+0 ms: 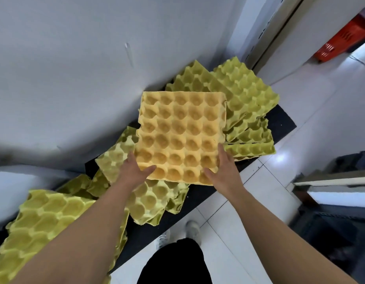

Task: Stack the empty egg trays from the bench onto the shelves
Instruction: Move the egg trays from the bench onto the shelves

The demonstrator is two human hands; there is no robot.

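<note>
Both hands grip one orange egg tray above a bench littered with green ones.

The dark bench (280, 121) runs from 7 to 2 o'clock along the wall, heaped with loose green trays (245, 95) at 1 o'clock and 8 o'clock. The orange tray (181, 134) sits at centre, held at its near corners: the left hand (134, 171) at 7 o'clock of it, thumb on top, fingers tucked under; the right hand (222, 169) at 5 o'clock, fingers pressed together along the edge. It looks barely clear of the pile, so lifting may snag a nested green tray beneath and drag it to the floor. No shelves are in view.
</note>
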